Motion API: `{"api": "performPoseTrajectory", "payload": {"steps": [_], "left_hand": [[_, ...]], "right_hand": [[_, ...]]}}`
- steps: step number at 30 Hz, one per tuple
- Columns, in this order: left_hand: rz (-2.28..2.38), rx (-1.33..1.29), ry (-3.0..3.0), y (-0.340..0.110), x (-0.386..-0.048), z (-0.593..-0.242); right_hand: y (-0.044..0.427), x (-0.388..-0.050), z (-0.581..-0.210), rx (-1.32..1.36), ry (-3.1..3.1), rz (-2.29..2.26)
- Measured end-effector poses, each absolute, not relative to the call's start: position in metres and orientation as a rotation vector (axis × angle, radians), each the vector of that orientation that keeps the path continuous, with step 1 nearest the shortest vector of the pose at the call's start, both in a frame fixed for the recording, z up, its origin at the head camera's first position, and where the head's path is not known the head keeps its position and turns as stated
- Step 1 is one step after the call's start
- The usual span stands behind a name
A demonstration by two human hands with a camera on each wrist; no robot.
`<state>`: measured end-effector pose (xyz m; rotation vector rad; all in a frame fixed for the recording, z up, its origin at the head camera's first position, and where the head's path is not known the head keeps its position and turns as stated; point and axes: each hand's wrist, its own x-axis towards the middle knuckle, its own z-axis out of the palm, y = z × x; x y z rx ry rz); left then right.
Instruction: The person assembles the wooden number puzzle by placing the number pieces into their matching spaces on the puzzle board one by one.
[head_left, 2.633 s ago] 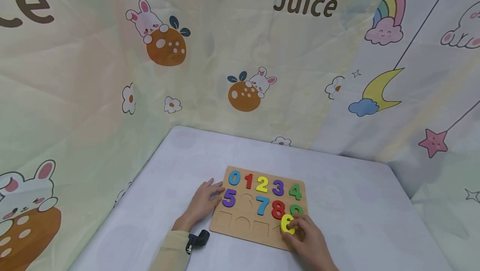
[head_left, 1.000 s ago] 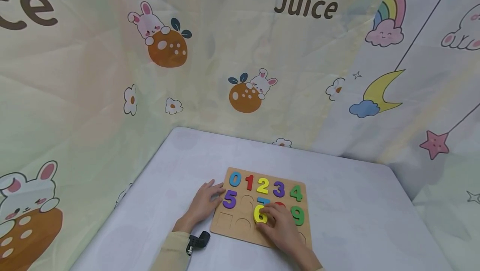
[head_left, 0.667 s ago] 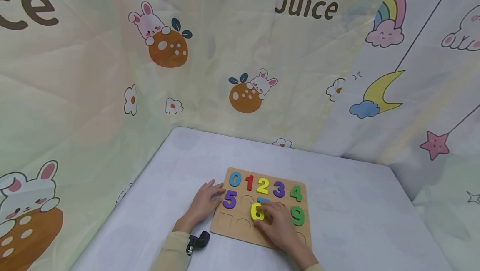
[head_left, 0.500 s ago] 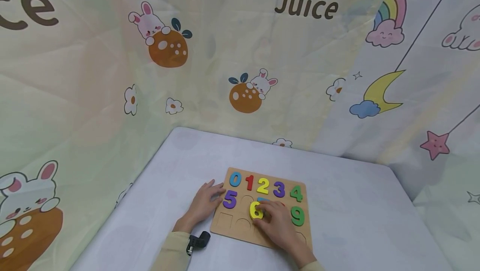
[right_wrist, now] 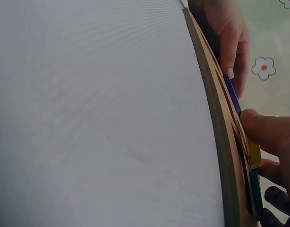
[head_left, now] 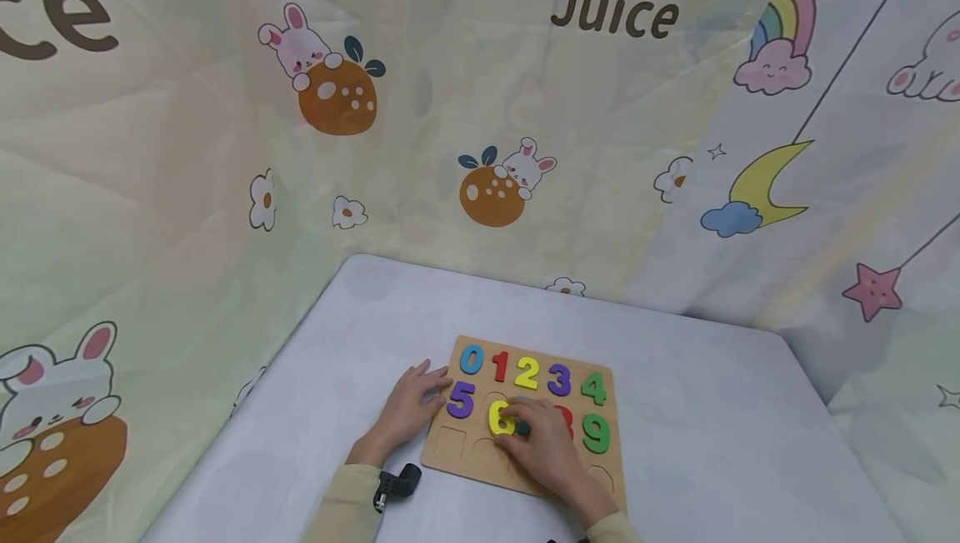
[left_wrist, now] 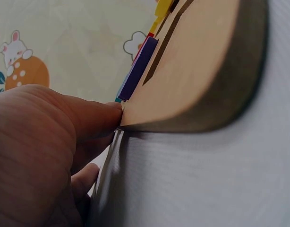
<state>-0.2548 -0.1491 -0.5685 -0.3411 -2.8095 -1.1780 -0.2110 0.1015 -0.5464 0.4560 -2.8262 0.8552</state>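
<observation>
A wooden number puzzle board (head_left: 480,464) lies on the table. My right hand (head_left: 546,447) pinches the yellow number 6 piece (head_left: 493,418) between thumb and fingers, over the second row just right of the purple 5 (head_left: 461,400). In the right wrist view the yellow piece (right_wrist: 254,155) is low at the board's surface; whether it sits in its recess I cannot tell. My left hand (head_left: 407,405) touches the board's left edge, fingers loosely extended; the left wrist view shows the thumb (left_wrist: 105,116) against that edge. The 7 is mostly hidden behind my right fingers.
Blue 0 (head_left: 472,359), red 1 (head_left: 500,366), yellow 2 (head_left: 527,373), purple 3 (head_left: 558,379) and green 4 (head_left: 594,388) fill the top row. A green 9 (head_left: 596,433) ends the second. Recesses line the bottom row. A white cloth (head_left: 712,434) covers the table; printed curtains (head_left: 420,109) surround it.
My right hand has carried the yellow 6 leftward across the board, from beside the 9 to beside the 5. My left hand stays at the left edge.
</observation>
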Motion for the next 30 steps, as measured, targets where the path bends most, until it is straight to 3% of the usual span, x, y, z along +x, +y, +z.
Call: {"api": "performPoseTrajectory", "payload": {"steps": [30], "left_hand": [[-1.132,-0.389,-2.788,-0.147,-0.253,-0.565]], "right_hand": [[0.085,-0.221,-0.556,0.430,-2.710,0.705]]}}
